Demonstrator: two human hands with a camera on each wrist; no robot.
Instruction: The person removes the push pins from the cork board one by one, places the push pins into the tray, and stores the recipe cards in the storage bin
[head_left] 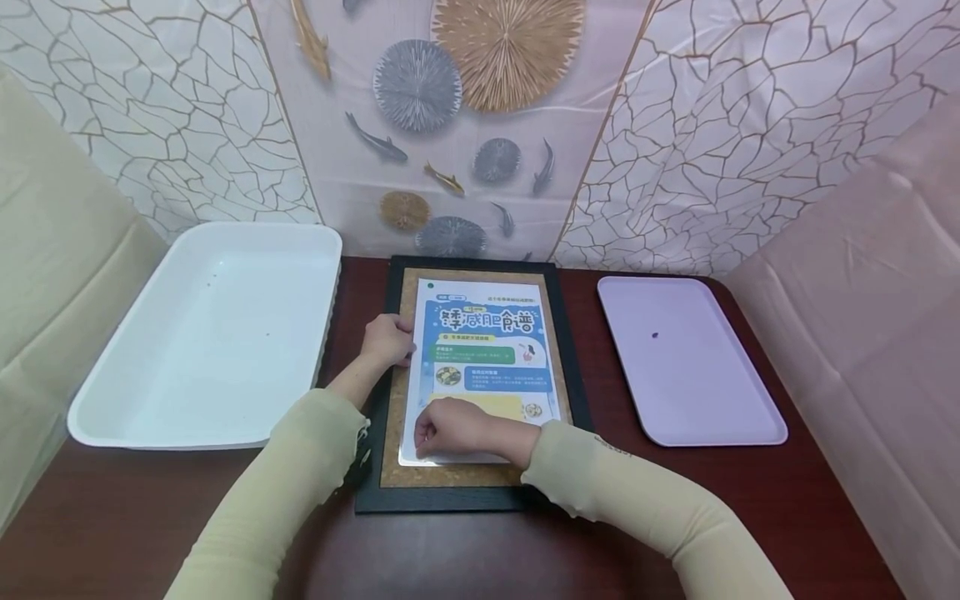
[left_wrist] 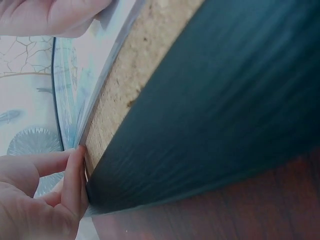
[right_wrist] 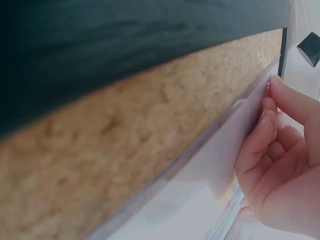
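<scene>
A printed poster sheet (head_left: 487,383) in a glossy clear cover lies on a cork board (head_left: 450,477) with a black frame (head_left: 442,500). A small green pin (head_left: 431,285) sits at the sheet's upper left corner. My left hand (head_left: 388,340) pinches the sheet's left edge; its thumb and forefinger meet there in the left wrist view. Over the sheet's lower left corner, my right hand (head_left: 453,427) has curled fingers. Its thumb and forefinger (right_wrist: 282,92) pinch what looks like a thin pin, mostly hidden, against the sheet.
To the left stands a large white tray (head_left: 202,350) with a few tiny specks in it. On the right lies a lilac tray (head_left: 697,375) holding one small dark piece (head_left: 655,335). Patterned cloth (head_left: 465,167) hangs behind the dark red table (head_left: 750,508).
</scene>
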